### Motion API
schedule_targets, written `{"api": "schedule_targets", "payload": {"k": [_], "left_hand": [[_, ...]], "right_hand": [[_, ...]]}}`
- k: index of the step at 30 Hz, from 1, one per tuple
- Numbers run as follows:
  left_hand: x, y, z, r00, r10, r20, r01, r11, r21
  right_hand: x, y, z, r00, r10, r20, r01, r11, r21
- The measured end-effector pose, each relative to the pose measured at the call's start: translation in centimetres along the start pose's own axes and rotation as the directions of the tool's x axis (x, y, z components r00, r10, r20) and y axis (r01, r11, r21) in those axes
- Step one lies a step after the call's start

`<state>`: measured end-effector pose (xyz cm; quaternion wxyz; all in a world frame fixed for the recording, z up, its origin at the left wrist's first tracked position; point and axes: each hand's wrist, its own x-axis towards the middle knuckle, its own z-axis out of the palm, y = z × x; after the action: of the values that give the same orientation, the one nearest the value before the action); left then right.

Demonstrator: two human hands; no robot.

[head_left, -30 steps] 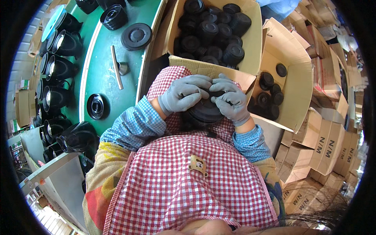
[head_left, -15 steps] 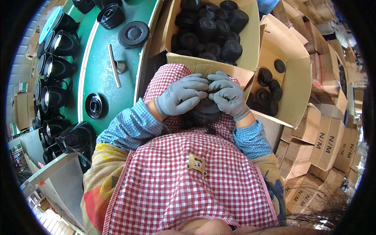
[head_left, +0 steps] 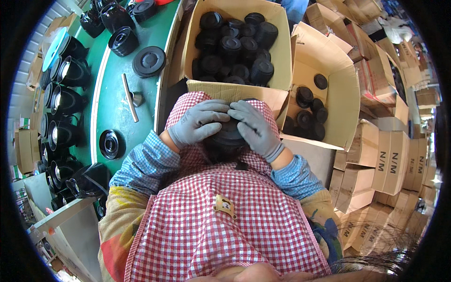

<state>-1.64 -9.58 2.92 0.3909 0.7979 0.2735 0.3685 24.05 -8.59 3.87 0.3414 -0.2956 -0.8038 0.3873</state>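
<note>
A black round lid-like part (head_left: 227, 135) rests on my lap, over the red-and-white checked apron. My left hand (head_left: 199, 123), in a grey glove, curls over its far left side with the fingers pointing inward. My right hand (head_left: 256, 129), gloved the same way, lies along its right side, fingers stretched over the far edge and pressing on it. The fingertips of both hands almost meet at the top. Gloves cover much of the part, and its underside is hidden.
Beyond my lap, one carton (head_left: 237, 87) holds stacked black round pieces; another (head_left: 345, 101) has several loose ones. On the green bench (head_left: 124, 110) at left lie a black disc (head_left: 149, 61), a black ring-shaped piece (head_left: 112, 144) and a flat bar (head_left: 130, 97). Glossy black vessels (head_left: 65, 100) line its far side.
My right hand has gone from bent, pinching fingers to straighter ones laid across the part. The left hand stays on its side. The whole view has shifted slightly.
</note>
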Motion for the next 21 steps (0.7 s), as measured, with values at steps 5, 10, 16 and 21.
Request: {"api": "schedule_targets", "payload": {"k": [5,10,16,21], "left_hand": [[-0.8,0.6,1.8,0.99,-0.079,-0.114,0.088,0.993,0.077],[-0.7,2.0,2.7,0.989,-0.077,-0.129,0.106,0.966,0.236],[-0.7,2.0,2.6,0.985,-0.14,-0.101,0.161,0.959,0.233],[0.1,-1.6,0.6,0.983,-0.18,-0.016,0.179,0.983,-0.049]], "right_hand": [[-0.7,1.1,1.0,0.999,0.039,-0.035,-0.038,0.999,0.015],[-0.3,3.0,0.2,0.999,-0.031,0.028,0.03,0.999,0.035],[0.0,4.0,0.5,0.999,0.0,0.036,-0.005,0.99,0.138],[-0.5,1.9,1.5,0.993,0.111,-0.041,-0.115,0.985,-0.125]]}}
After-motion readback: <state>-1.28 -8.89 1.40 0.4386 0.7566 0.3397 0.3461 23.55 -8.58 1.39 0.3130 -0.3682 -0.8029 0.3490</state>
